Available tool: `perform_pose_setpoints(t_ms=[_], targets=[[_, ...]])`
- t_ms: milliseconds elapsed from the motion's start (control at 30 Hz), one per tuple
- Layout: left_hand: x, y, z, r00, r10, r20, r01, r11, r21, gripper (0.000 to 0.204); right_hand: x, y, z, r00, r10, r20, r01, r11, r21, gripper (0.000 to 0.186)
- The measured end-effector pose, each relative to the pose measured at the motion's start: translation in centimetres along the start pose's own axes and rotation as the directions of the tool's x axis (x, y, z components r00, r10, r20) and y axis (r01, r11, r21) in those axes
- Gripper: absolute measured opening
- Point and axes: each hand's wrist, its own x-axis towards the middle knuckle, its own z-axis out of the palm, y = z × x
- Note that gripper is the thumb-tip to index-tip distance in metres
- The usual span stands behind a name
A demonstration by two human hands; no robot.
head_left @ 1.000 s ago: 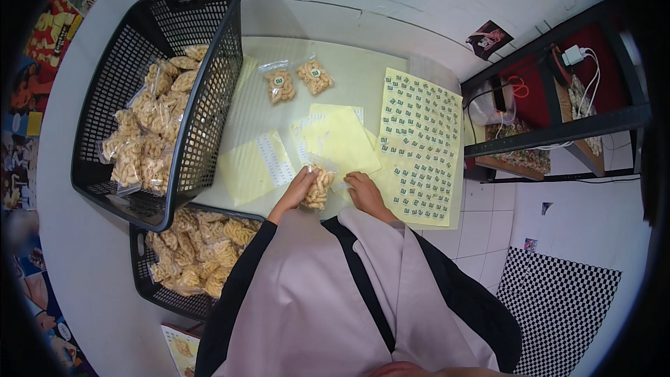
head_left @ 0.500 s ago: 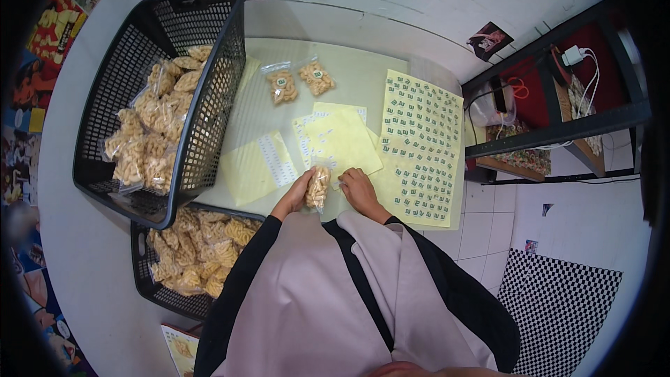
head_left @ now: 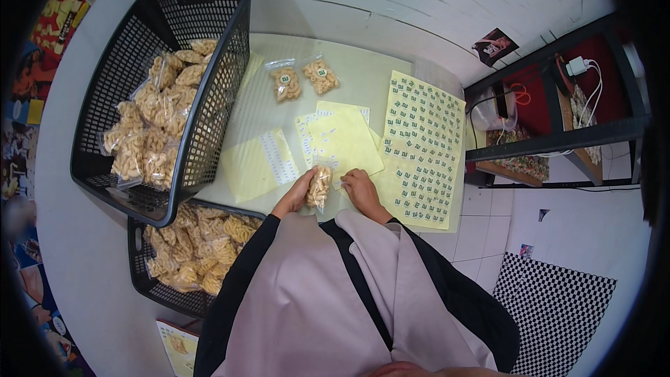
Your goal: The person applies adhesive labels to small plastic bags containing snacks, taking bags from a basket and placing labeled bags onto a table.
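My left hand point(head_left: 296, 192) grips a clear bag point(head_left: 320, 187) of pale, puffy snacks by its side, low over the table. Beside it, my right hand point(head_left: 363, 192) has bent fingers at the lower edge of loose yellow sticker sheets point(head_left: 342, 139); what its fingertips hold, if anything, is too small to make out. Two bags, each with a round green-and-white label point(head_left: 285, 78), lie above the sheets. A large yellow sheet point(head_left: 426, 139) with many small green labels lies to the right.
A tall black mesh basket point(head_left: 237, 21) of snack bags stands at the left. A second black basket point(head_left: 139, 265), also full of bags, sits below it. A dark metal rack point(head_left: 544, 143) with cables and a charger point(head_left: 577, 65) is at the right, beside a white wall point(head_left: 419, 0).
The bag in my left hand has turned from facing broadside to a narrower, upright-looking side. The view has shifted slightly. My right hand stays at the sheets.
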Motion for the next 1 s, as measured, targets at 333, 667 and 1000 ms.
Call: perform_pose_setpoints(t_ms=[333, 667, 1000], targets=[[0.2, 0.0, 0.0, 1.000, 0.009, -0.016, -0.008, 1.000, 0.016, 0.052, -0.6, 0.8, 0.3, 0.997, 0.037, -0.074, -0.031, 0.996, 0.085, 0.015], [0.2, -0.1, 0.0, 1.000, 0.023, -0.013, -0.024, 1.000, -0.008, 0.042, -0.7, -0.3, 0.9, 0.998, 0.060, -0.024, -0.062, 0.992, -0.111, 0.013], [0.2, 0.0, 0.3, 0.999, 0.016, -0.036, -0.016, 1.000, 0.020, 0.042, -0.6, -0.1, 1.3, 0.995, 0.054, -0.084, -0.064, 0.989, -0.131, 0.009]])
